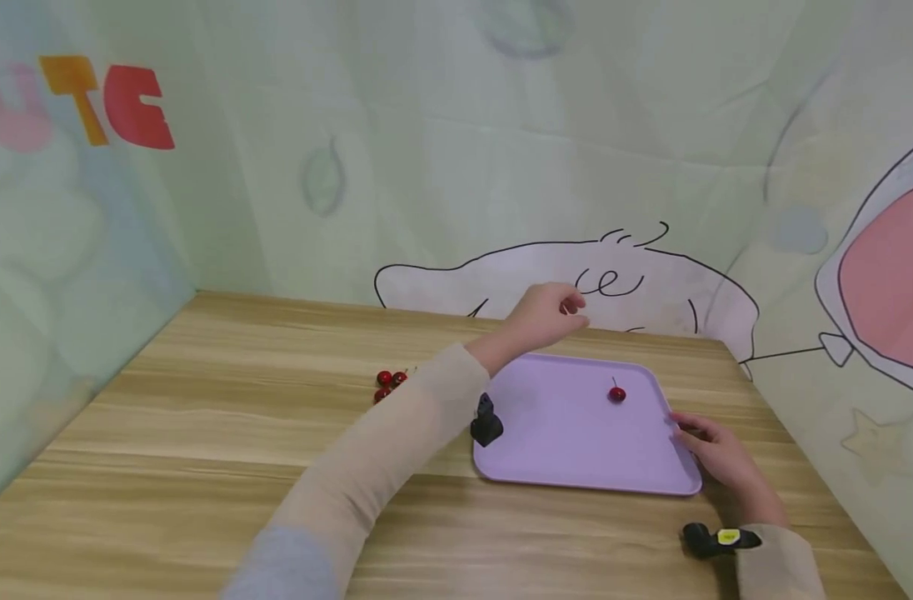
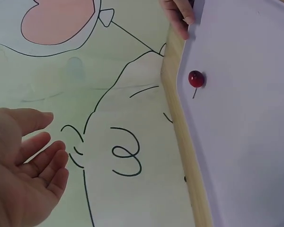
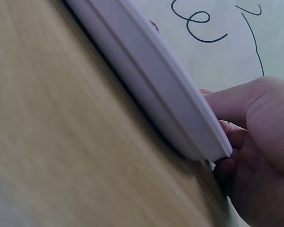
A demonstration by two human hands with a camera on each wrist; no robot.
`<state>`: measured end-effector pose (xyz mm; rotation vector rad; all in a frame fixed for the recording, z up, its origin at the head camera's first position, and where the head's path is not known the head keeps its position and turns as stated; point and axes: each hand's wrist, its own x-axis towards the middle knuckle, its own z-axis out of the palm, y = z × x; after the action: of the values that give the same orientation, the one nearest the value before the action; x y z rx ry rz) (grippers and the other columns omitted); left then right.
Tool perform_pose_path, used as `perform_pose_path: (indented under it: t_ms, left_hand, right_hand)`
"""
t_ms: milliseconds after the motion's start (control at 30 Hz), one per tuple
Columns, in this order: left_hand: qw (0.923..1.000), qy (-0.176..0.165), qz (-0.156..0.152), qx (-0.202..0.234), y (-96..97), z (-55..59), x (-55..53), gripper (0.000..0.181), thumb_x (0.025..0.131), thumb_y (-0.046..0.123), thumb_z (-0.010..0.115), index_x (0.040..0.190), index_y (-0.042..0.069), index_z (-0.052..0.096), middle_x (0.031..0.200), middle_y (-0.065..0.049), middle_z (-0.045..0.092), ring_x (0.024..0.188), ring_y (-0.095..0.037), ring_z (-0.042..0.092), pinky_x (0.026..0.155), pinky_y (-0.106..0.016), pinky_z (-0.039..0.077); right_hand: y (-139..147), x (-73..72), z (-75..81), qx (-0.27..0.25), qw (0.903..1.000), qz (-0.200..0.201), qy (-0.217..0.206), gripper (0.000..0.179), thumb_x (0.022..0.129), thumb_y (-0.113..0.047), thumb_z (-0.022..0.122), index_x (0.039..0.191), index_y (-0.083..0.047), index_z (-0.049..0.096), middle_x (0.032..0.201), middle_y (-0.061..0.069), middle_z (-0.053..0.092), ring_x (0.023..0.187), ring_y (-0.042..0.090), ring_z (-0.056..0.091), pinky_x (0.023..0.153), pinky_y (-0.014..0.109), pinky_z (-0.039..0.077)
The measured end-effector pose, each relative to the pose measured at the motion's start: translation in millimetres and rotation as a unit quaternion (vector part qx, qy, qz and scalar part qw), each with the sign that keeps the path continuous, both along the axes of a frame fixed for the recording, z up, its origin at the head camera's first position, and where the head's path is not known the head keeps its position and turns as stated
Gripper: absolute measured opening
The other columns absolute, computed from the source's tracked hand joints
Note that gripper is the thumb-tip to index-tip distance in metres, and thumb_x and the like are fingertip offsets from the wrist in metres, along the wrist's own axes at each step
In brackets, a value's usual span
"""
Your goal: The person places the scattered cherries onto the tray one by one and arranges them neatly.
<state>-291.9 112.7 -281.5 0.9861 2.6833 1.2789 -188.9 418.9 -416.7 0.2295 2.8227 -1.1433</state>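
Note:
A light purple tray (image 1: 576,433) lies on the wooden table with one red cherry (image 1: 617,394), stem up, toward its far right. My left hand (image 1: 550,315) is raised over the tray's far edge, fingers loosely bent and holding nothing; the left wrist view shows the bare palm (image 2: 26,165). At the tray's right side, my right hand (image 1: 726,458) grips the rim, and in the right wrist view its fingers (image 3: 234,101) lie over and under the edge. Several more cherries (image 1: 384,378) sit in a cluster left of the tray, partly hidden behind my left sleeve.
Around the tray spreads the wood-grain table (image 1: 224,400). A printed cloth backdrop (image 1: 426,167) with cartoon drawings rises behind the table and along both sides. A black wrist device (image 1: 486,423) on my left arm overlaps the tray's left edge in the head view.

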Motion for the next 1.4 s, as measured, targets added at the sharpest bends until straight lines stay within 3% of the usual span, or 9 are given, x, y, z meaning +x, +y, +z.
perform_pose_path:
  t_ms: [133, 267, 367, 500, 700, 900, 1000, 1400]
  left_hand:
    - [0.9998, 0.010, -0.012, -0.015, -20.9, 11.8, 7.8, 0.025, 0.092, 0.017, 0.063, 0.113, 0.004, 0.064, 0.107, -0.006, 0.065, 0.098, -0.017, 0.057, 0.084, -0.023, 0.047]
    - [0.9984, 0.029, -0.031, -0.036, -37.2, 19.7, 18.4, 0.025, 0.091, 0.017, 0.064, 0.112, 0.003, 0.064, 0.106, -0.007, 0.065, 0.097, -0.018, 0.057, 0.084, -0.024, 0.047]
    - [0.9974, 0.035, -0.040, -0.050, -49.3, 21.9, 26.0, 0.025, 0.091, 0.017, 0.065, 0.111, 0.003, 0.064, 0.106, -0.008, 0.065, 0.096, -0.018, 0.058, 0.084, -0.024, 0.047]
    - [0.9970, 0.024, -0.042, -0.061, -66.7, 18.1, 33.0, 0.025, 0.090, 0.015, 0.064, 0.111, 0.002, 0.064, 0.107, -0.010, 0.065, 0.097, -0.020, 0.058, 0.085, -0.027, 0.048]
    - [0.9967, -0.002, -0.016, -0.080, -95.2, -5.4, 35.4, 0.028, 0.091, 0.015, 0.063, 0.115, 0.001, 0.063, 0.110, -0.011, 0.064, 0.101, -0.021, 0.056, 0.087, -0.032, 0.049]
    - [0.9957, 0.004, 0.025, -0.089, -119.5, -34.3, 33.2, 0.025, 0.089, 0.013, 0.064, 0.108, -0.002, 0.065, 0.104, -0.014, 0.066, 0.096, -0.024, 0.059, 0.086, -0.036, 0.049]
    - [0.9936, -0.004, 0.046, -0.103, -127.7, -46.4, 33.2, 0.024, 0.088, 0.013, 0.066, 0.107, -0.002, 0.066, 0.100, -0.014, 0.066, 0.093, -0.023, 0.059, 0.084, -0.036, 0.050]
    - [0.9831, -0.046, 0.091, -0.153, -144.5, -82.8, 33.6, 0.019, 0.086, 0.010, 0.070, 0.099, -0.003, 0.067, 0.081, -0.006, 0.059, 0.075, -0.018, 0.052, 0.071, -0.032, 0.048]
  right_hand:
    - [-1, 0.3, 0.8, -0.004, 1.0000, 0.000, -0.009, 0.052, 0.099, -0.030, 0.052, 0.139, 0.004, 0.045, 0.140, 0.032, 0.041, 0.117, 0.040, 0.045, 0.092, 0.045, 0.041]
    - [-2, 0.8, 3.2, 0.009, 0.9999, 0.001, -0.010, 0.054, 0.099, -0.032, 0.052, 0.139, 0.003, 0.045, 0.138, 0.031, 0.042, 0.113, 0.038, 0.047, 0.087, 0.041, 0.042]
    - [-2, 1.2, 4.5, 0.014, 0.9999, 0.001, -0.008, 0.052, 0.100, -0.030, 0.051, 0.139, 0.003, 0.045, 0.137, 0.031, 0.044, 0.112, 0.037, 0.047, 0.084, 0.036, 0.041]
    - [-3, 1.0, 5.1, 0.003, 0.9999, -0.005, -0.010, 0.052, 0.100, -0.029, 0.051, 0.139, 0.003, 0.045, 0.139, 0.031, 0.042, 0.114, 0.038, 0.046, 0.087, 0.039, 0.041]
    - [-2, 1.1, 6.5, -0.008, 0.9997, -0.012, -0.021, 0.053, 0.100, -0.031, 0.050, 0.141, 0.003, 0.043, 0.141, 0.032, 0.039, 0.116, 0.041, 0.043, 0.092, 0.048, 0.039]
    - [-2, 1.6, 4.6, 0.003, 0.9998, -0.007, -0.016, 0.053, 0.100, -0.031, 0.050, 0.140, 0.003, 0.044, 0.138, 0.032, 0.042, 0.111, 0.038, 0.046, 0.085, 0.039, 0.041]
    - [-2, 2.0, 3.8, 0.009, 0.9999, -0.003, -0.006, 0.052, 0.099, -0.031, 0.051, 0.138, 0.003, 0.046, 0.136, 0.032, 0.044, 0.109, 0.037, 0.048, 0.081, 0.033, 0.041]
    - [-2, 2.0, 4.3, 0.010, 0.9999, 0.005, 0.003, 0.051, 0.100, -0.030, 0.051, 0.137, 0.005, 0.046, 0.135, 0.032, 0.045, 0.108, 0.035, 0.048, 0.079, 0.031, 0.040]
